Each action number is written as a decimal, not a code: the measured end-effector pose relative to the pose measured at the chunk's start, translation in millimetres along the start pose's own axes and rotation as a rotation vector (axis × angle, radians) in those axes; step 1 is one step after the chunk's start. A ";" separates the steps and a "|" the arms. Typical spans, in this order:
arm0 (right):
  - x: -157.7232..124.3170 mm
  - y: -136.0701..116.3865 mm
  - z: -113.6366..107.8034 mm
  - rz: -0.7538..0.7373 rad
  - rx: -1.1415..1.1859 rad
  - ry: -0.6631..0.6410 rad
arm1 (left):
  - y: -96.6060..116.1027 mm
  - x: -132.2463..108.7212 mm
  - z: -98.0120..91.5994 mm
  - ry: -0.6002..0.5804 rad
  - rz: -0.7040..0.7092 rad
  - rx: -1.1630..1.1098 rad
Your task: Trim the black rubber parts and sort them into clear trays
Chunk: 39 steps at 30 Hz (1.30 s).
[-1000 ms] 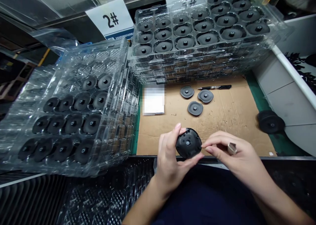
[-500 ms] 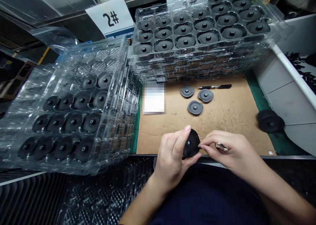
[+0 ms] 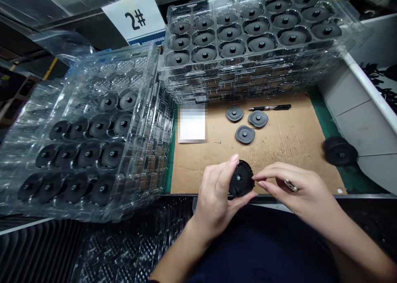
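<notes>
My left hand grips a round black plastic disc between thumb and fingers, tilted so its face with a small central hub shows. Thumb and forefinger of my right hand are pinched together at the disc's right edge. A small shiny metal piece sticks out under that hand's curled fingers; its kind and its other end are hidden. Beyond my hands, three similar black discs, one of them the nearest disc, lie hub-up on the cardboard.
A pen and a white blurred paper lie on the cardboard. Stacked clear trays with black discs stand behind, and another tray stack at left. More discs sit at right by the white wall.
My right fingertips have shifted slightly right along the disc's edge. The disc has turned, so more of its face shows. The view has shifted a little.
</notes>
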State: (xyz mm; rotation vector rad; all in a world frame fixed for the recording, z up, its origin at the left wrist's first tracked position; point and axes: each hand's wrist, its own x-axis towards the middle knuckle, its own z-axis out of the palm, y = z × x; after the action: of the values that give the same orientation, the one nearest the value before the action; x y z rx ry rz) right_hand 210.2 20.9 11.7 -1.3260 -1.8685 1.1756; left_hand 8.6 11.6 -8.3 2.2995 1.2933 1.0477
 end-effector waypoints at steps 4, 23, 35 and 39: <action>2.1 -2.6 -0.8 -0.030 0.000 -0.045 | 0.7 -0.3 -0.2 0.010 0.005 0.005; 3.2 0.9 1.9 -0.017 0.023 -0.100 | 2.7 -0.8 1.4 0.004 -0.028 -0.002; 3.2 19.3 20.2 0.259 0.900 -0.153 | 14.5 4.7 1.2 -0.050 -0.166 -0.239; -3.0 22.6 17.1 0.256 0.937 -0.109 | 14.1 4.7 3.7 -0.099 -0.241 -0.371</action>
State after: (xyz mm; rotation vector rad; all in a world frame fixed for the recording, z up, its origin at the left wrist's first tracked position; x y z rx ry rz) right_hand 207.2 15.2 -16.0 -0.9534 -0.9496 1.9441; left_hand 21.4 8.1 -0.7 1.8482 1.1859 0.9823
